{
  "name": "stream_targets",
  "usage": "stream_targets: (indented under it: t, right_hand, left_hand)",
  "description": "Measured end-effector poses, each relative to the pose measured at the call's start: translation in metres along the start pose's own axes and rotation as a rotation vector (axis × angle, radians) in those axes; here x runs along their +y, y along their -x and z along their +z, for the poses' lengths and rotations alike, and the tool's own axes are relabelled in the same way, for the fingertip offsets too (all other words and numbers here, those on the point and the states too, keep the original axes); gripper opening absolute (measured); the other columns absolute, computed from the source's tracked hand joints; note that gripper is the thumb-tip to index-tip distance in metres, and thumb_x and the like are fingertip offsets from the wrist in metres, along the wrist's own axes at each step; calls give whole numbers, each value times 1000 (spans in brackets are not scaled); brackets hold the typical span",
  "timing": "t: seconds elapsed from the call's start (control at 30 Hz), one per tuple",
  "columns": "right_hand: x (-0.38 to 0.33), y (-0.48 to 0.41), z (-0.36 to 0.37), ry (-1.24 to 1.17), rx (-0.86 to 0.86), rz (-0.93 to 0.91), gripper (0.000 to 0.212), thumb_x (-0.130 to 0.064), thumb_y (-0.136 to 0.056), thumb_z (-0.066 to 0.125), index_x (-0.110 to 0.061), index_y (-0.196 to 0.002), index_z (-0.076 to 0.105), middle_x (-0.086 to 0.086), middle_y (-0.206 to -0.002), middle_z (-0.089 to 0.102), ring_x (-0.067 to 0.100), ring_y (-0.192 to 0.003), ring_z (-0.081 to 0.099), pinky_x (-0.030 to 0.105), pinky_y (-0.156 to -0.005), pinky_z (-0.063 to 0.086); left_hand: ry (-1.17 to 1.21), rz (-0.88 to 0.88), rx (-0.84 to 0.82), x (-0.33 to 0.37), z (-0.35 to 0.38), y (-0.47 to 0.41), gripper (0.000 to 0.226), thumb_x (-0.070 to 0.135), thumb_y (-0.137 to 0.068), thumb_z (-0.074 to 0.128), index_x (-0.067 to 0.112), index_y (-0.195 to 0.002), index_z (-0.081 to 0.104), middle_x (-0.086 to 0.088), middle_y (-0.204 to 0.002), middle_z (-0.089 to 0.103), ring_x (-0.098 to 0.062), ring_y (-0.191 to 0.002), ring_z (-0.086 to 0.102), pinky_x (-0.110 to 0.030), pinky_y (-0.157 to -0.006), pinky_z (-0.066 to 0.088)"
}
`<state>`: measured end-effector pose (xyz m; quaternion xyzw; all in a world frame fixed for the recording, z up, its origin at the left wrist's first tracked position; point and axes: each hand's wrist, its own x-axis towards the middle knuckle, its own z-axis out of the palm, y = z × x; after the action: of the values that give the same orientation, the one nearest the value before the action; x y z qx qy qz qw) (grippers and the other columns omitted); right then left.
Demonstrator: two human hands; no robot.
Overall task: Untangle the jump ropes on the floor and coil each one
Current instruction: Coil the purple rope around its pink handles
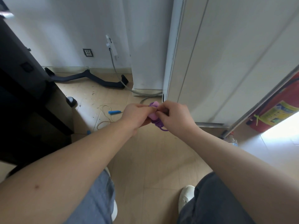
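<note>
A purple jump rope [159, 125] with pink handles [153, 116] is held in the air in front of me, its cord wound in loops around the handles. My left hand [137, 115] grips the handle bundle from the left. My right hand [174, 115] pinches the cord at the bundle's right side, and a short purple loop hangs below it. A second jump rope with a thin beige cord [105, 117] lies loose on the floor to the left, with one blue handle [114, 112] beside the cord and another blue handle end [88, 132] near the black furniture.
Black furniture [24, 94] fills the left side. A black curved stand [85, 78] and a grey hose [123, 83] lie by the white wall. A white cabinet [226, 62] rises at the right, with a red extinguisher [275, 109] and a metal pole [258, 105] beside it.
</note>
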<state>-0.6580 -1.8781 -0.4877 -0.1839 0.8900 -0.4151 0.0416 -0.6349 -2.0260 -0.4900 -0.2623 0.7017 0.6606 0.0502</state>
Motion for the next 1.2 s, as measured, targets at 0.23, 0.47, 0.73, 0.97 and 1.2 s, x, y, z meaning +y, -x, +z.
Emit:
stream_targets:
  t: [0.23,0.47,0.73,0.97,1.2]
  right_hand:
    - [0,3,8,-38,-60,-43,10,-12,-91,64,-18,-83,67,-5,-72,75,4,-66,71,29,-71,60]
    - [-2,7,10,-95,-34,-101,27,-3,-88,56,-29,-80,57,-5,-70,73,7,-63,69,24,-62,56]
    - [1,3,14,25,-48,-161,18,-7,-87,55,-25,-91,53,-10,-68,72,0,-63,64,28,-66,54]
    - [2,-3,1,-33,-63,-5,14,-12,-91,57,-20,-102,53,-6,-73,71,2,-57,61,25,-50,48]
    - [15,-14,-17,-419,-228,271,29,-9,-86,71,-16,-111,58,6,-78,71,20,-64,59,32,-57,51]
  left_hand:
    - [-66,-52,34,2,-5,1,25,9,-65,67,10,-89,71,-13,-83,73,-22,-84,67,-36,-73,49]
    - [-100,17,109,7,-2,4,23,17,-60,65,11,-83,63,-12,-64,63,-23,-60,43,-32,-54,36]
    - [-167,69,123,1,-2,4,18,17,-59,62,18,-76,67,-11,-74,73,-30,-83,71,-36,-67,52]
    - [-237,91,-89,7,-6,5,10,22,-91,56,19,-95,65,-4,-88,74,-18,-85,72,-30,-65,49]
    - [-234,121,-184,9,-18,1,25,5,-99,46,15,-97,68,-8,-88,72,-19,-74,69,-29,-63,55]
